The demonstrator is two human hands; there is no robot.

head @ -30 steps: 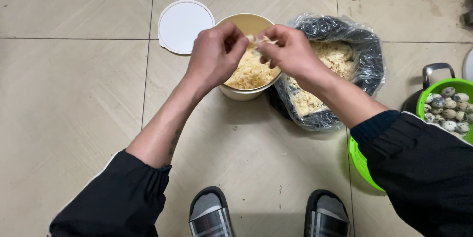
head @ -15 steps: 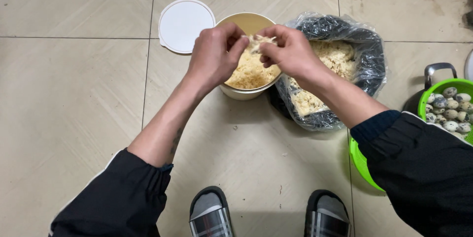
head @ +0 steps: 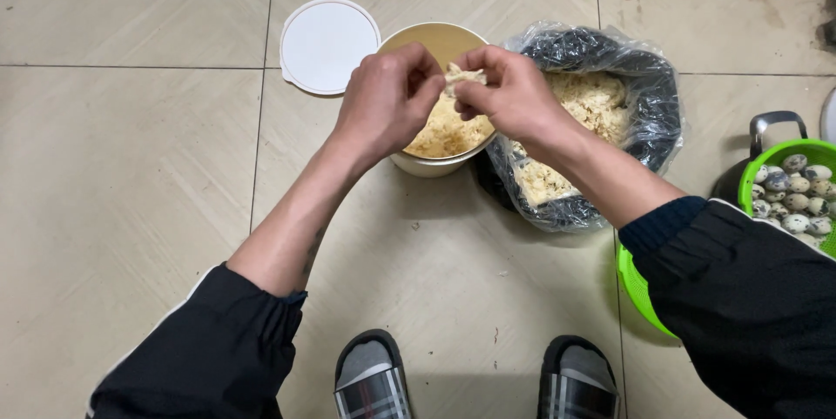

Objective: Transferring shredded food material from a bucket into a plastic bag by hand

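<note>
Head camera looks straight down at a tiled floor (head: 131, 210), and we go from the biggest things to the smallest. At the right of the frame stands a black plastic bag (head: 649, 114), open at the top and filled with pale yellow crumbly pieces. Lower right, a green basket (head: 640, 293) holds small speckled eggs (head: 797, 197), partly behind our dark sleeve. In the upper middle stands a round beige tub (head: 435, 162) with the same yellow pieces inside, and its white lid (head: 326, 44) lies flat on the floor just to its upper left, touching or almost touching the rim. At the bottom edge we see two striped slippers (head: 370, 380).

Our left hand (head: 383, 105) and right hand (head: 514, 92) meet above the tub, a little toward its right side. Both are closed in a pinch on one small pale piece (head: 461, 79) that sits between them; the thumbs and first fingers grip it, the other fingers are curled. The piece lies directly over the open tub, so the tub is straight under the grip, while the bag is to the right, on the side of the right hand. Both hands are equally near to the piece. It looks flat, crumpled and dry, light cream in colour, with a broken edge; its long axis we cannot tell, because the fingers cover most of it.
</note>
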